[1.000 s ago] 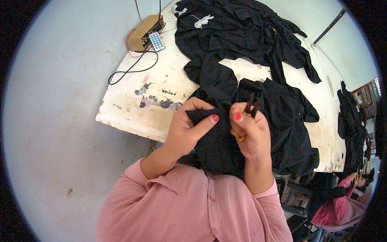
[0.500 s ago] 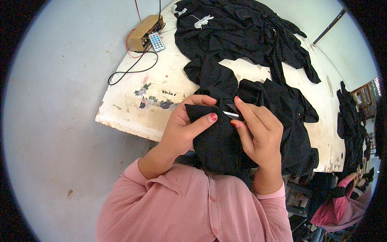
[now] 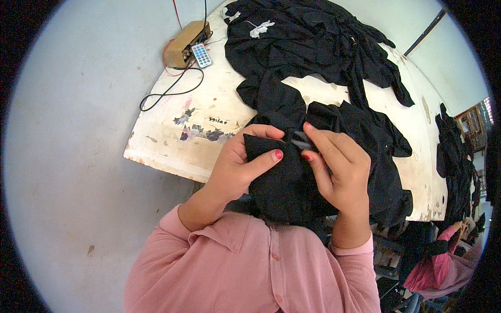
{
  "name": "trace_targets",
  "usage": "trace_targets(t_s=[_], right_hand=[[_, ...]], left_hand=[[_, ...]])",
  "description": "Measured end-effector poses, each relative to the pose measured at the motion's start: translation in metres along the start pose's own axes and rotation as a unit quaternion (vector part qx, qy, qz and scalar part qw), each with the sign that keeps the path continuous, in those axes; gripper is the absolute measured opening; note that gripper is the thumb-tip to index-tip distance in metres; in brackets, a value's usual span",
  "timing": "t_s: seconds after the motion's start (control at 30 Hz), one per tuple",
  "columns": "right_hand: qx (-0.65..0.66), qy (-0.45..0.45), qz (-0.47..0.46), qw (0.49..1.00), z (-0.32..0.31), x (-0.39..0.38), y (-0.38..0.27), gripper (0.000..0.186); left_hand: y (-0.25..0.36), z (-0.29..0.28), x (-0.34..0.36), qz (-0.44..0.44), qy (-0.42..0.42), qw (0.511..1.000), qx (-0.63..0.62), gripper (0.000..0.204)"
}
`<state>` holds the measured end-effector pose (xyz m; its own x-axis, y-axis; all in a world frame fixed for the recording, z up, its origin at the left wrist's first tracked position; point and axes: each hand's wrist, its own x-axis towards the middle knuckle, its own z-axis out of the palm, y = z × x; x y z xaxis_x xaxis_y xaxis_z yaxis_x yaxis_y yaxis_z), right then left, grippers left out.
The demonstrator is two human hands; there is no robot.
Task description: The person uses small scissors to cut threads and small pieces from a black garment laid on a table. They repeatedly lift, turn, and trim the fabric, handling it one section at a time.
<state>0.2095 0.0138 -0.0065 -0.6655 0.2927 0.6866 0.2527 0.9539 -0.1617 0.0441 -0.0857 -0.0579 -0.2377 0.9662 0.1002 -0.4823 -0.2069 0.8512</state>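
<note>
My left hand [image 3: 241, 169] is closed, pinching a pointed edge of the black garment [image 3: 279, 185] between thumb and fingers. The cloth hangs down in front of me over the table's near edge. Just to the right, my right hand [image 3: 342, 169] holds small thread snips [image 3: 300, 142] between thumb and fingers. Their dark blades point left toward the pinched cloth and are smeared by motion. Whether the blades touch the fabric or a thread, I cannot tell.
A large heap of black cloth [image 3: 302, 41] with white scraps [image 3: 261, 28] covers the far part of the worn white table [image 3: 156, 133]. At the far left are a brown box with wires [image 3: 185, 44] and a remote control [image 3: 201, 55]. A co-worker in pink [image 3: 430, 274] is at lower right.
The snips have turned slightly, and their bright blade now looks dark and blurred. My right hand has shifted a little to the right. My left hand keeps its pinch on the cloth.
</note>
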Motion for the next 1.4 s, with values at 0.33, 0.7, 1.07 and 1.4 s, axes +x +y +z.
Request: trace_targets(t_s=[0.33,0.7,1.07,1.4], right_hand=[[0.028,-0.050,-0.021,0.998,-0.008,0.002,-0.004,0.032],[0.046,-0.061,-0.017,0.997,-0.009,0.002,-0.002,0.028],[0.185,0.014,0.195,0.963,-0.007,-0.010,0.000,0.044],[0.166,-0.010,0.201,0.965,0.050,-0.058,-0.010,0.097]], left_hand=[[0.003,-0.001,0.000,0.040,-0.023,0.994,0.096,0.031],[0.005,-0.001,-0.004,0.033,-0.021,0.991,0.124,0.033],[0.005,-0.002,-0.004,-0.054,0.021,0.997,-0.052,0.026],[-0.006,-0.039,0.001,-0.082,-0.012,0.940,-0.331,0.035]])
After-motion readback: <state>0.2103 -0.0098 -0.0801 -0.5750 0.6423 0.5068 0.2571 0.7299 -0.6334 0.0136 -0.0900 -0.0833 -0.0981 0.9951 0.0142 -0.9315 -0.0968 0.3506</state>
